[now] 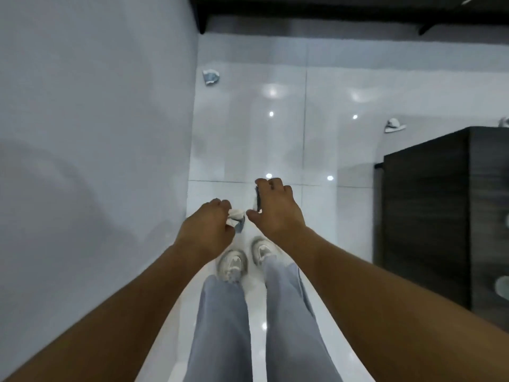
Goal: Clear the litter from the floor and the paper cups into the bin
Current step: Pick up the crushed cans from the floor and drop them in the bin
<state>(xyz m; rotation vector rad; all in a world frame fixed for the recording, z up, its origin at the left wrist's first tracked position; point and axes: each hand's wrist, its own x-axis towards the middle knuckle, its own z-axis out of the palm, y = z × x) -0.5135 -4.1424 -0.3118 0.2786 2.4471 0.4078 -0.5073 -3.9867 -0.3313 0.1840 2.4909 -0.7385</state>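
Glossy white tiled floor point(275, 139); dark wood cabinet point(440, 216) at its right edge. Left hand point(209, 230) pinches crumpled white paper scrap point(236, 216). Right hand point(275, 208) clasps small dark flat item point(257, 198). Crumpled litter point(211, 77) lies by left wall; another piece point(394, 126) near cabinet.

Readable text: none is found on any surface.
Labels, brands, numbers, signs: none can be made out in the blur.
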